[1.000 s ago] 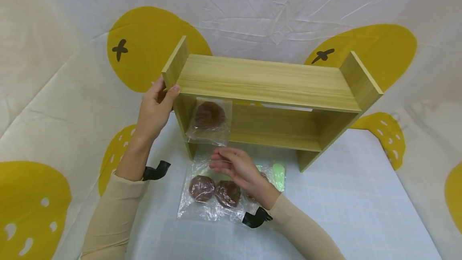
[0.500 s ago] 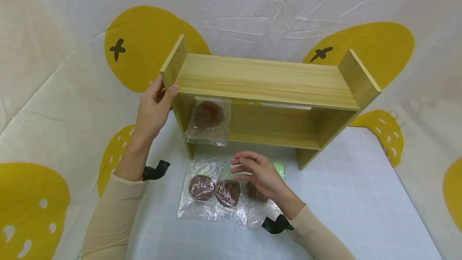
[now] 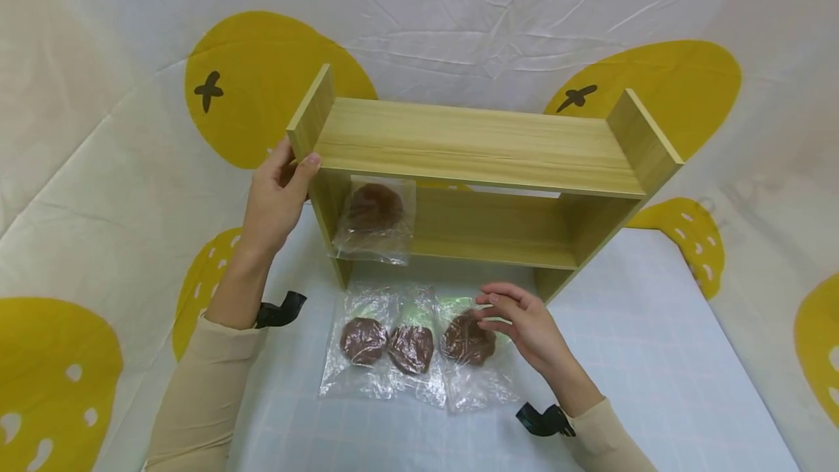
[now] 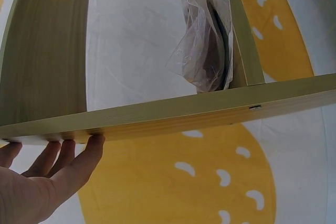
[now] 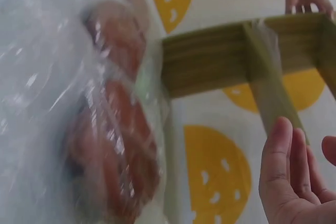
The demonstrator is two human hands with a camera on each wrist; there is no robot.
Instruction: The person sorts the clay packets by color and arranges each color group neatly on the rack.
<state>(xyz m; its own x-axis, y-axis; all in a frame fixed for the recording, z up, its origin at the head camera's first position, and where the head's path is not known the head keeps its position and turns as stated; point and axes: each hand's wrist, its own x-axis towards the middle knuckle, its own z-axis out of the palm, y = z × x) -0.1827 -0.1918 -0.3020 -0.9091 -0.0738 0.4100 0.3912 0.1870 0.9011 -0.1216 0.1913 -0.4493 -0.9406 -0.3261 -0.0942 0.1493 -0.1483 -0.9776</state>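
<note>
My left hand (image 3: 272, 195) grips the left side panel of a light wooden shelf (image 3: 472, 148), thumb at the front edge. In the left wrist view its fingertips (image 4: 94, 142) touch the panel's outer face. A clear bag with a round brown piece (image 3: 376, 210) stands on the middle board against that panel. Three more bagged brown pieces lie in a row on the table: a left one (image 3: 363, 341), a middle one (image 3: 411, 349) and a right one (image 3: 467, 339). My right hand (image 3: 524, 323) holds nothing, its fingers loosely bent over the right bag's edge.
A pale checked cloth (image 3: 655, 341) covers the table. Behind the shelf hangs a white curtain (image 3: 459, 28) with yellow patterns. The middle board (image 3: 498, 239) continues to the right of the bagged piece.
My right hand has moved right and away from the shelved bag, passing over the row on the table. The left hand has stayed on the shelf. The rightmost bag shows more fully.
</note>
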